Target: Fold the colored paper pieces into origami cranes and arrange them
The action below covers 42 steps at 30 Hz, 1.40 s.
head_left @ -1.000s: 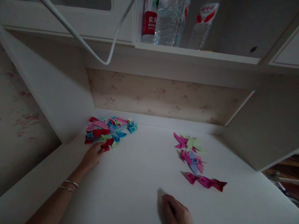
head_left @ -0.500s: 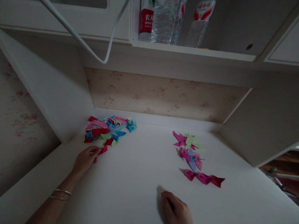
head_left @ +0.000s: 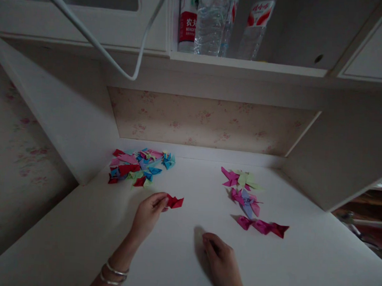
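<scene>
The left hand (head_left: 148,212) has its fingers clamped on a red folded paper (head_left: 176,202), covering its left end, over the middle of the worktop (head_left: 173,260); the right hand (head_left: 221,255) has its fingers curled together, its dark hollow hiding any contents. Farther out, the paper pile (head_left: 129,170) at left overlaps too much to count, another paper cluster (head_left: 245,204) lies at right, and the bottles (head_left: 210,28) above are cut off at the top.

Red bottle label (head_left: 187,28): "农夫 NONGF"; right bottle (head_left: 253,36): perhaps "哈哈".
</scene>
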Each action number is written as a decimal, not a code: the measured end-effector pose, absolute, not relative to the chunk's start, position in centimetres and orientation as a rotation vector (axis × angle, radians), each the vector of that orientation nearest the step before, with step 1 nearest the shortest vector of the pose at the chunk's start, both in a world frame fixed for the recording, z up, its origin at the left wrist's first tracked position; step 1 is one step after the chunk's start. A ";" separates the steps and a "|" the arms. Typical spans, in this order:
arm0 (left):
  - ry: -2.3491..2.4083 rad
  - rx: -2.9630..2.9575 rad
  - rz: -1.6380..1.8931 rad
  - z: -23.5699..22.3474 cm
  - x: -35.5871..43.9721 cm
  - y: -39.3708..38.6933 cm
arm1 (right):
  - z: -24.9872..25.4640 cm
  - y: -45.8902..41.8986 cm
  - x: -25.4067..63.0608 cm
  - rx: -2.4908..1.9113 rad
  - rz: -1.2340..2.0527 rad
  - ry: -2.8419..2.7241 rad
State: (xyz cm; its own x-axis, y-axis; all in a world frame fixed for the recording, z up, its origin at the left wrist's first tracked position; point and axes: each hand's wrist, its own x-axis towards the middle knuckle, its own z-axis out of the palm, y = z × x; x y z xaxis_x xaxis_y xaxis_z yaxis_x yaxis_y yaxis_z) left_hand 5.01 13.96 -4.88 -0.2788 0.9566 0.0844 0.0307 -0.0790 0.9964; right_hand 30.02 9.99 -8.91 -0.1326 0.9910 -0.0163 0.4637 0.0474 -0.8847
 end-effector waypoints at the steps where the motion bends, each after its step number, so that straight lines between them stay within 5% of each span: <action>1: 1.360 1.145 1.457 -5.0 6.1 14.2 | -8.8 10.6 29.4 -1.422 1.092 -1.595; 8: 1.281 1.040 1.486 -6.0 9.7 15.2 | -8.4 15.1 25.3 -1.108 1.317 -1.048; 42: 1.343 1.096 1.441 -6.7 10.3 14.4 | -8.3 14.6 25.8 -1.151 1.170 -1.266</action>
State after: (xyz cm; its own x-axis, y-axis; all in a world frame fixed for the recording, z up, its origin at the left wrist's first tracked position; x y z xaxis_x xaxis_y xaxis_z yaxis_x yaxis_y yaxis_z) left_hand 10.32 14.35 -6.67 -0.2462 0.9682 0.0451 -0.0229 -0.0523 0.9984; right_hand 25.80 14.59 -8.29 -0.0245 0.9972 0.0709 0.0078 0.0711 -0.9974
